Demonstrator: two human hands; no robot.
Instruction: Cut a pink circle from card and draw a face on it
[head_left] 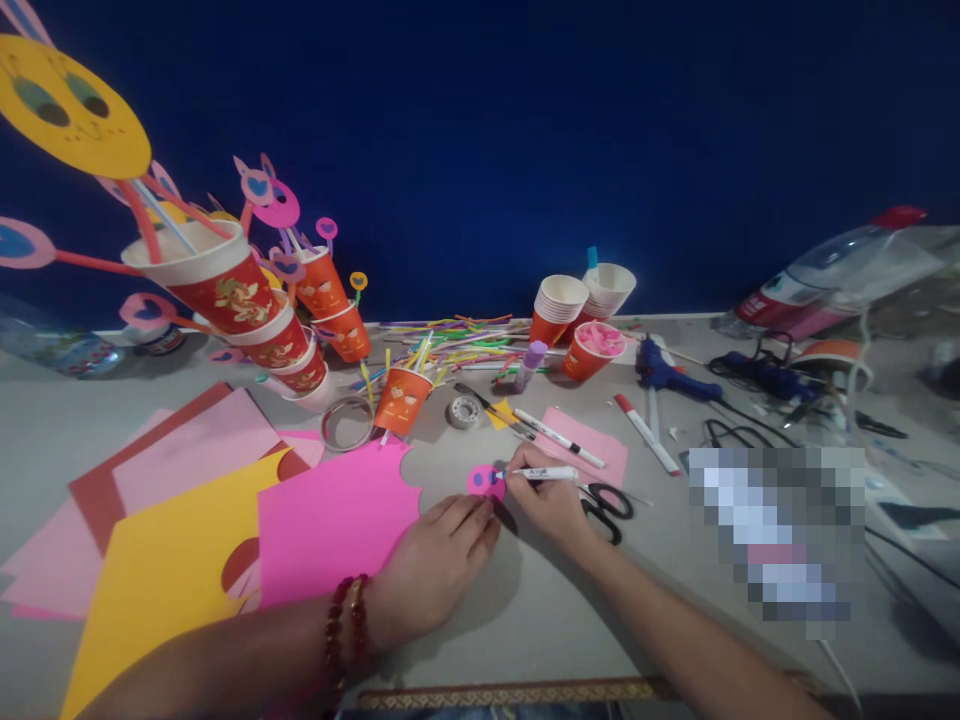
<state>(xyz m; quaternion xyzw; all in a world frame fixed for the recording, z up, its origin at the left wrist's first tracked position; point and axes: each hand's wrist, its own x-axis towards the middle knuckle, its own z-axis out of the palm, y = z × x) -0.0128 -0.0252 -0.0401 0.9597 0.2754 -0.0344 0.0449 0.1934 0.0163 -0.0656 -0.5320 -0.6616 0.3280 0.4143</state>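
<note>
My right hand point(553, 512) is closed around a white acrylic marker point(546, 473), its tip on a small magenta paper circle point(475, 488). The circle lies on the table and bears two bluish-purple dots like eyes. My left hand point(439, 560), with red bead bracelets on its wrist, lies flat with fingers stretched out, their tips at the circle's lower edge. Black-handled scissors point(615, 502) lie just right of my right hand, partly hidden by it. To the left, a magenta paper sheet point(337, 520) with curved cut-outs reaches under my left hand's side.
Yellow paper point(165, 560) covers the left side. Stacked cup figures point(217, 290) stand behind it. At the back are loose drinking straws point(465, 340), paper cups point(559, 300) and a purple-capped glue stick point(529, 368). A blue glue gun point(671, 375) and red marker point(645, 433) lie right.
</note>
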